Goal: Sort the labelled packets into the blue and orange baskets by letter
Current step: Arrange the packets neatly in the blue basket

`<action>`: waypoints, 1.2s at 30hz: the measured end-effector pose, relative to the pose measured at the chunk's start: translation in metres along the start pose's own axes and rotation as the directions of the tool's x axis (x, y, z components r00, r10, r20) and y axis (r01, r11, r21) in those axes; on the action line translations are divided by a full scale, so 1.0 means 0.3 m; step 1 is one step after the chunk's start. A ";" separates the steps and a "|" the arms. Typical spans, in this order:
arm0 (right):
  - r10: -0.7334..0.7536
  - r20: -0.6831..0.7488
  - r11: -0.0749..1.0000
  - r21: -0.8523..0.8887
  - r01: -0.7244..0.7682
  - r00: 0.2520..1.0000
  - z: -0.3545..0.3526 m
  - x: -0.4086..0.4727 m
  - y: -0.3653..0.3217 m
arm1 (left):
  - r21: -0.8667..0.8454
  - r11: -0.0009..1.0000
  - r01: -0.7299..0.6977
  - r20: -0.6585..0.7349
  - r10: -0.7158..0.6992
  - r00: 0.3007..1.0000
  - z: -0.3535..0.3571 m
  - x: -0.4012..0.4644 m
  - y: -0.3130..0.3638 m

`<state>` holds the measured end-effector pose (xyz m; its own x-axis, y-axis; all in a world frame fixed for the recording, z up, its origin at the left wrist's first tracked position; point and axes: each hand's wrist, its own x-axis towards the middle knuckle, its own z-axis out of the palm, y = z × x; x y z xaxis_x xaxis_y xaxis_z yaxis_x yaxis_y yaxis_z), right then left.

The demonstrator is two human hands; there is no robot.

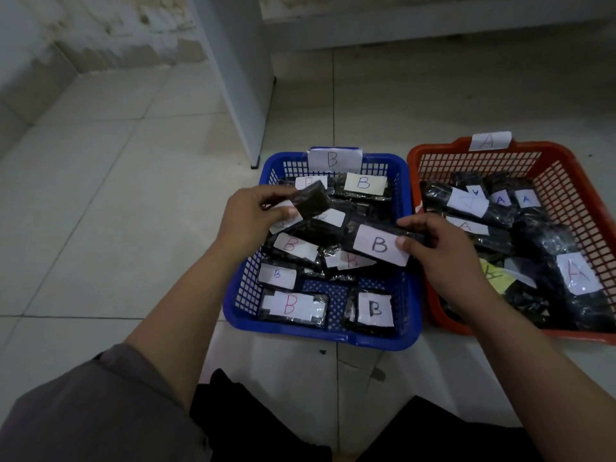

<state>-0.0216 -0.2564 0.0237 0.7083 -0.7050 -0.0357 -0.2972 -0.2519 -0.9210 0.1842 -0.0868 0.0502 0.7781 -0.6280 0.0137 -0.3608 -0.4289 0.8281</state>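
Head view looks down on a blue plastic mesh basket [405, 201] tagged B, filled with dark plastic-wrapped packets carrying white B labels [291, 306]. Just beside it stands an orange plastic mesh basket [566, 181] tagged A, holding similar packets labelled A [580, 273]. Left hand [248, 220] pinches a small dark packet [311, 199] whose label faces away, unreadable. Right hand [433, 248] pinches a long dark packet with a white B label [378, 243] above the blue basket. Orange basket's right edge is cut off
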 end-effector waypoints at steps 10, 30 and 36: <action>-0.010 0.113 0.992 -0.121 0.023 0.994 0.006 -0.005 0.006 | 0.283 0.951 -0.124 0.220 0.061 0.974 0.132 0.008 -0.081; 0.183 -0.019 0.957 0.234 -0.173 0.983 -0.046 0.002 -0.031 | 0.344 0.930 0.132 0.438 -0.283 0.854 0.340 -0.251 0.042; 0.158 -0.030 0.968 0.201 -0.148 0.987 -0.068 0.003 -0.036 | 0.383 0.922 0.066 0.426 -0.239 0.872 0.380 -0.254 0.037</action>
<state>-0.0310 -0.2679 0.0414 0.6331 -0.7554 -0.1687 -0.2639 -0.0058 -0.9645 0.0622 -0.1178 -0.0055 0.5458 -0.7222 -0.4249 -0.4782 -0.6849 0.5498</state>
